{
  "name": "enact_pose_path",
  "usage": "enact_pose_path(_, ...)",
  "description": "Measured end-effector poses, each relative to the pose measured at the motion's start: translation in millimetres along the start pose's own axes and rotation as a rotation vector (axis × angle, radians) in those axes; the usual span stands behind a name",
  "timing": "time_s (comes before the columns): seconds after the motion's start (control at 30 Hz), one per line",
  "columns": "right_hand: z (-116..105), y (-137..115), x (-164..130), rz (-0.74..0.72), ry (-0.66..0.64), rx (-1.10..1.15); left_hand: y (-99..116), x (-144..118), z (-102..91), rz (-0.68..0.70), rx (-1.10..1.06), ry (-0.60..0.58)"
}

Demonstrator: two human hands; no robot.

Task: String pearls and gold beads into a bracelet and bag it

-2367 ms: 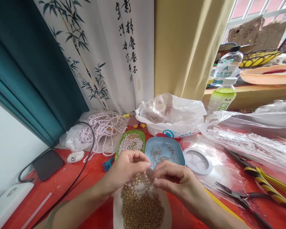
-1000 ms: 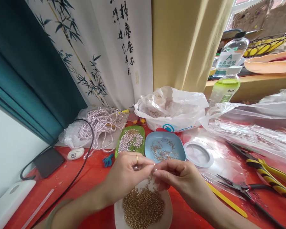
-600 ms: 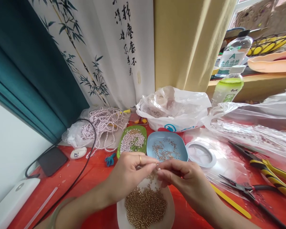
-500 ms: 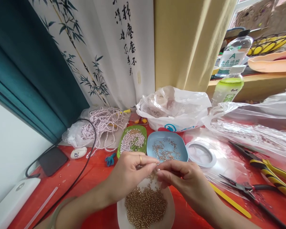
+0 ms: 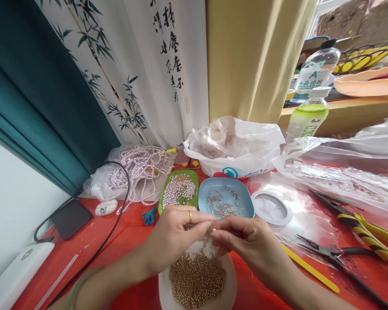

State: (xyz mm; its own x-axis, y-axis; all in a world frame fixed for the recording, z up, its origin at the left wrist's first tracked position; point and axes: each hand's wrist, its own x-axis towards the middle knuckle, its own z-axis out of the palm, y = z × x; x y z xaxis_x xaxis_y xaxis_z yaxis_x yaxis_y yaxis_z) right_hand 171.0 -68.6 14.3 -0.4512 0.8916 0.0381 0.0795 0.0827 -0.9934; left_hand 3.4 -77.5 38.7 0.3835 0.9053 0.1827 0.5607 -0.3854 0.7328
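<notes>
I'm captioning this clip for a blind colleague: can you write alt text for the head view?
Two bare hands, left hand and right hand, meet fingertip to fingertip above a white dish heaped with small gold beads on a red table. Behind lie a green tray of pearls, a blue tray of metal pins and pliers to the right.

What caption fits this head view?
Left hand and right hand meet fingertip to fingertip above a white dish of gold beads.

Left hand (image 5: 173, 234) and right hand (image 5: 245, 239) pinched fingertip to fingertip above white dish (image 5: 164, 288) of gold beads (image 5: 197, 280)
</notes>
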Motion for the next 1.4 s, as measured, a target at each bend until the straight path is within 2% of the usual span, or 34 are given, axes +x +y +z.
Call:
enact_pose_path(0.6, -0.3, 0.1, 1.1, -0.022, 0.011, -0.077, -1.8, 0.4, 0.3, 0.057, 0.055, -0.009)
enact_pose_path(0.87, -0.7, 3.8, 1.3, -0.141, 0.099, -0.181, -1.6, -1.6, -1.6, 0.104, 0.117, -0.035)
enact_pose_path(1.03, -1.8, 7.6, 0.1, -0.186, 0.155, -0.194, -2.2, -1.1, 3.0, 0.128, -0.067, 0.002)
enact_pose_path(1.2, -1.4, 3.8, -1.3, -0.172, 0.217, -0.136, 1.5, -1.5, 6.9, -0.025, -0.198, 0.062)
enact_pose_path(1.4, 0.0, -4.9, -1.4, -0.024, 0.205, 0.106, 1.6, -4.5, 10.5, 0.05, -0.266, 0.129)
